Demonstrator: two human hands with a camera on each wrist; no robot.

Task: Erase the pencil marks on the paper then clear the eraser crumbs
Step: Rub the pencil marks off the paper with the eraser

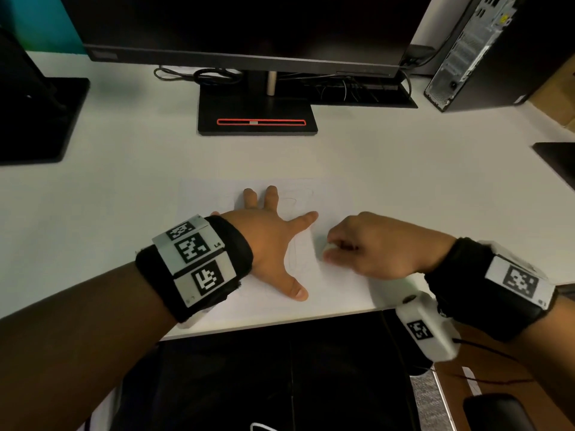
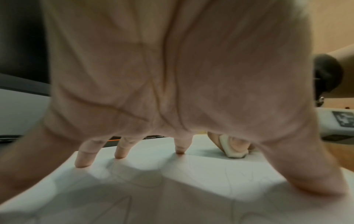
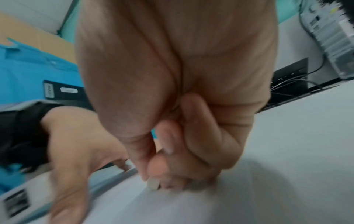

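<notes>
The thin white sheet of paper (image 1: 329, 194) lies flat on the smooth white desk (image 1: 435, 188), its near edge close to the desk's front edge. Beyond the paper's far edge runs a wide band of bare desk up to the flat black monitor base with a red-outlined slot (image 1: 257, 122). To the right of the paper the desk surface stays bare out to a dark flat object (image 1: 557, 157) at the edge of view; to the left it is bare up to another black stand (image 1: 40, 119). A grey perforated metal computer case (image 1: 466, 51) stands far beyond the paper, to the right.

Faint, thin pencil marks (image 1: 295, 256) curve across the matte paper, showing most clearly between the two hands.

The left hand (image 1: 267, 241) lies spread on the paper, fingers straight and fanned, fingertips (image 2: 84, 160) and thumb pressing the sheet down. The right hand (image 1: 370, 244) sits just right of it, apart from it, fingers curled and pinching a small off-white rounded eraser (image 2: 232, 149). The eraser's lower end touches the paper near its right part, just beyond the left thumb. Both wrists wear black bands with white blocks printed with black square codes.
</notes>
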